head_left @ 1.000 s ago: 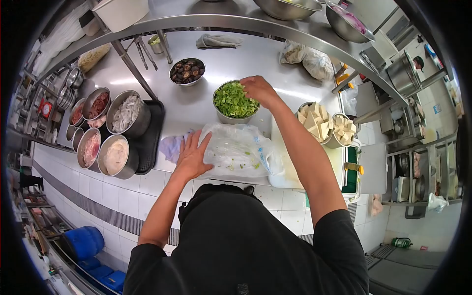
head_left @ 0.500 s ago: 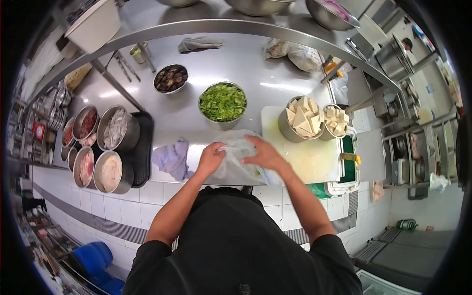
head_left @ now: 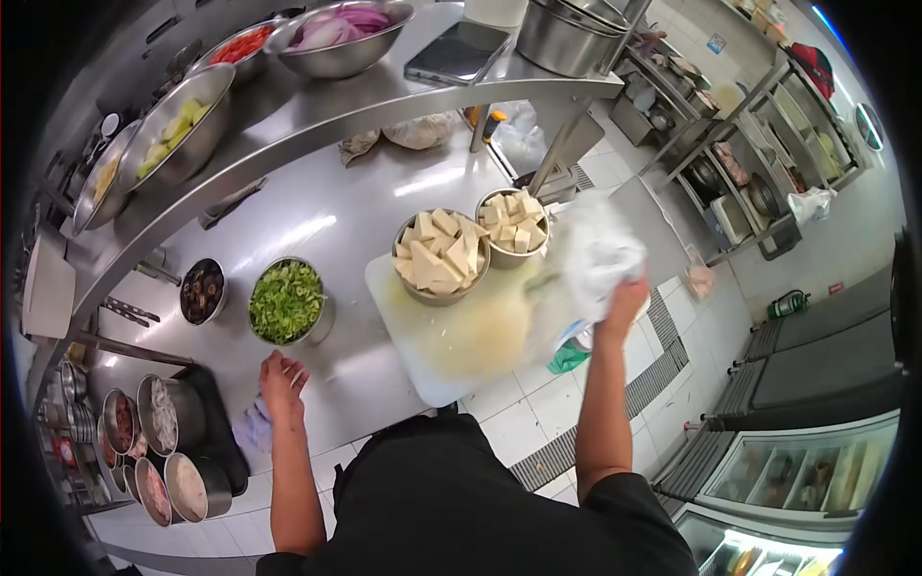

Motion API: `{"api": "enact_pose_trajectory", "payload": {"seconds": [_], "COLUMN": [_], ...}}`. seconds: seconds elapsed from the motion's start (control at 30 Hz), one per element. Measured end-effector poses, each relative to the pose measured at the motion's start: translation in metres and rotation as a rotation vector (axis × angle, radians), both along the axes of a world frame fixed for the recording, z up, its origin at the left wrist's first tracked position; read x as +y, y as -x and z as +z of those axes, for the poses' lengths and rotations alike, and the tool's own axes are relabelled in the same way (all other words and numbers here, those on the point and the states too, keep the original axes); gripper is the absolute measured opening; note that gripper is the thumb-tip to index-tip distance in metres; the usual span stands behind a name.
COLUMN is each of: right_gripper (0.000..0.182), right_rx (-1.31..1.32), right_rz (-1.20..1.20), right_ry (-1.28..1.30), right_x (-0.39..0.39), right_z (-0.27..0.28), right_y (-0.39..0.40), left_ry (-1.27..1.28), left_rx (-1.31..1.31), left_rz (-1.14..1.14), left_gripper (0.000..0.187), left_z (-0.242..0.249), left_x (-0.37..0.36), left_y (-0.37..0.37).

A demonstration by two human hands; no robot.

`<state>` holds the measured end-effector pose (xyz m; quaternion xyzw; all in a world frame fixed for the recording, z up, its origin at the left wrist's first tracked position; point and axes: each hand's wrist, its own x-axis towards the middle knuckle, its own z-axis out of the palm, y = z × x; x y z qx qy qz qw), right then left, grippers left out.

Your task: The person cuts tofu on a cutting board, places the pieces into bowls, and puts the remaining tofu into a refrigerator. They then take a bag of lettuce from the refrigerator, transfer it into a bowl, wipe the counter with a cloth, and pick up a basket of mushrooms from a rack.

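Observation:
My right hand point(head_left: 626, 305) is closed on a clear plastic bag point(head_left: 603, 252), blurred by motion, out past the right end of the cutting board point(head_left: 408, 331). With fingers apart and nothing in it, my left hand point(head_left: 282, 386) hovers beside a lilac cloth point(head_left: 254, 428), partly hidden by it. Just beyond that hand stands a metal pot of chopped green vegetables point(head_left: 286, 302). A larger pot of cut tofu point(head_left: 437, 254) rests on the board, and a smaller pot of tofu cubes point(head_left: 516, 223) is next to it.
A bowl of dark mushroom-like pieces point(head_left: 203, 291) stands left of the greens. Several pots of meat point(head_left: 185, 488) sit at the far left. Overhead, a steel shelf point(head_left: 317, 120) carries sliced onion point(head_left: 338, 27), other bowls and a phone point(head_left: 458, 52).
My right hand has swung the plastic bag off to the right, away from the table's front. My left hand has let go of it and moved left. The view has turned right.

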<state>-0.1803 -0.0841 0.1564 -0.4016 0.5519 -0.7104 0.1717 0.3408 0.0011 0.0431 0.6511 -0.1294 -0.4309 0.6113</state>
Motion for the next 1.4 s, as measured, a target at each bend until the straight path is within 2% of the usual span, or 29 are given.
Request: {"api": "enact_pose_trajectory", "payload": {"seconds": [0.03, 0.1, 0.17, 0.2, 0.23, 0.3, 0.37, 0.43, 0.5, 0.57, 0.63, 0.7, 0.77, 0.83, 0.93, 0.97, 1.1, 1.17, 1.23, 1.27, 1.3, 1.4], "right_gripper": [0.025, 0.026, 0.032, 0.032, 0.042, 0.053, 0.055, 0.049, 0.038, 0.03, 0.029, 0.032, 0.033, 0.028, 0.02, 0.02, 0.023, 0.024, 0.025, 0.026, 0.028, 0.029], "right_rx": [-0.119, -0.113, 0.013, -0.007, 0.35, 0.712, 0.905, 0.234, 0.05, -0.052, -0.066, 0.034, -0.175, -0.078, -0.077, -0.092, 0.011, 0.194, 0.22, 0.352, 0.478, 0.645], "right_rz": [-0.02, -0.113, -0.234, -0.184, -0.059, -0.116, -0.208, 0.022, 0.037, 0.097, 0.177, 0.21, 0.373, 0.51, 0.754, 0.879, 1.078, 1.132, 1.232, 1.198, 1.16, 1.308], "right_ry": [0.134, 0.233, 0.208, 0.205, -0.003, -0.396, -0.035, -0.043, 0.097, 0.128, 0.1, -0.069, -0.07, -0.174, -0.368, -0.403, -0.56, -0.502, -0.546, -0.409, -0.269, -0.354], "right_x": [-0.016, -0.056, -0.144, -0.189, -0.259, -0.303, -0.354, -0.311, -0.255, -0.217, -0.178, -0.129, -0.102, -0.061, -0.005, 0.01, 0.064, 0.09, 0.114, 0.133, 0.151, 0.181], "right_z": [0.006, 0.009, -0.014, -0.041, -0.063, -0.027, -0.029, 0.027, 0.045, 0.028, 0.006, 0.001, -0.03, -0.036, -0.051, -0.052, -0.048, -0.053, -0.059, -0.057, -0.056, -0.073], "right_y": [0.022, 0.068, 0.139, 0.184, 0.225, 0.202, 0.232, 0.171, 0.111, 0.077, 0.045, 0.003, -0.022, -0.053, -0.103, -0.118, -0.178, -0.206, -0.23, -0.245, -0.256, -0.257], "left_ry": [-0.05, -0.092, -0.065, -0.07, -0.055, -0.066, -0.079, -0.089, -0.028, -0.009, 0.008, -0.007, -0.013, -0.018, 0.016, 0.02, -0.016, -0.035, -0.139, -0.215, -0.22, -0.209], "left_rx": [0.048, 0.091, 0.132, 0.131, 0.127, 0.11, 0.106, 0.114, 0.108, 0.1, 0.092, 0.083, 0.088, 0.104, 0.112, 0.125, 0.105, 0.101, 0.063, 0.04, 0.064, 0.008], "left_rz": [0.04, 0.099, 0.093, 0.095, 0.104, 0.116, 0.113, 0.157, 0.151, 0.205, 0.247, 0.247, 0.264, 0.29, 0.237, 0.262, 0.269, 0.3, 0.293, 0.31, 0.337, 0.33], "left_gripper": [0.034, 0.04, 0.051, 0.055, 0.056, 0.055, 0.05, 0.046, 0.031, 0.024, 0.017, 0.015, 0.014, 0.012, 0.012, 0.012, 0.015, 0.015, 0.017, 0.018, 0.018, 0.016], "left_z": [-0.004, -0.014, -0.028, -0.032, -0.034, -0.034, -0.032, -0.037, -0.039, -0.026, -0.021, -0.024, -0.008, 0.01, 0.04, 0.041, 0.047, 0.039, 0.032, 0.029, 0.016, -0.059], "left_x": [-0.001, -0.012, -0.018, -0.021, -0.023, -0.027, -0.031, -0.035, -0.037, -0.042, -0.036, -0.022, 0.006, 0.046, 0.119, 0.147, 0.275, 0.332, 0.385, 0.405, 0.425, 0.457], "left_y": [-0.004, -0.005, -0.01, -0.011, -0.011, -0.011, -0.016, -0.022, -0.025, -0.016, -0.012, -0.01, -0.001, 0.007, 0.017, 0.016, 0.012, 0.012, 0.013, 0.015, 0.016, 0.016]}}
